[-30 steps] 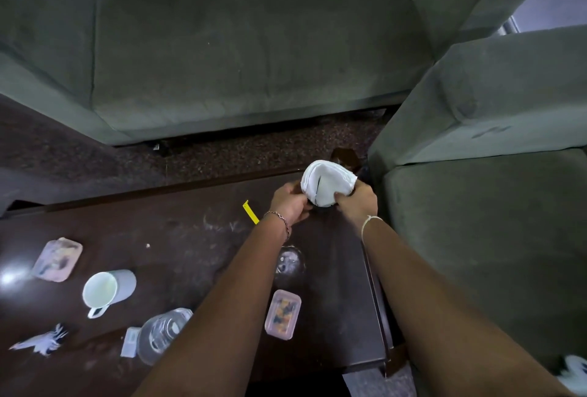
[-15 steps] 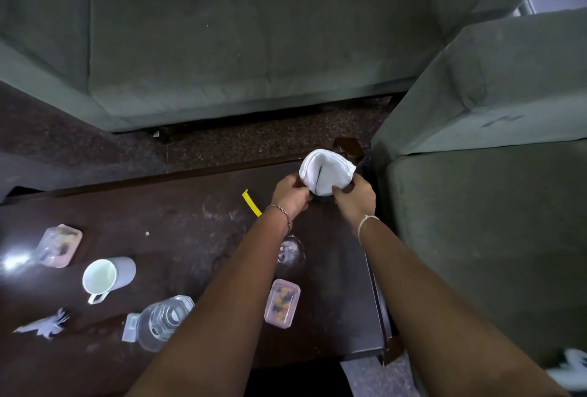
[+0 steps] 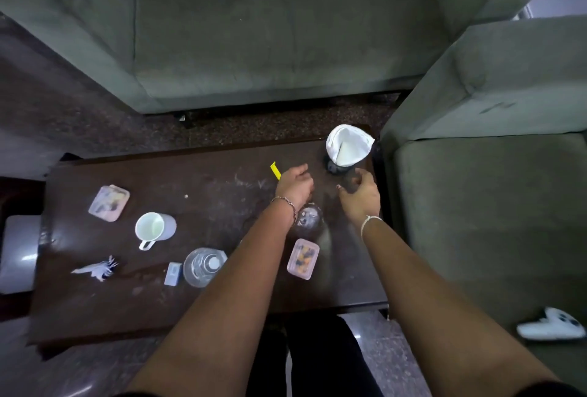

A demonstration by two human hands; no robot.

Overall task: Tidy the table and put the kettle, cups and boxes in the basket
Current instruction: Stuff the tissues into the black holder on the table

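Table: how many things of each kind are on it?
Boxes: 2
Cups: 2
Kettle: 1
Basket: 1
Yellow strip: 1
White feathery thing: 1
Total: 8

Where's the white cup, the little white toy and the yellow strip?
white cup (image 3: 150,227): head view, its inside.
little white toy (image 3: 95,268): head view, its body.
yellow strip (image 3: 275,170): head view, its middle.
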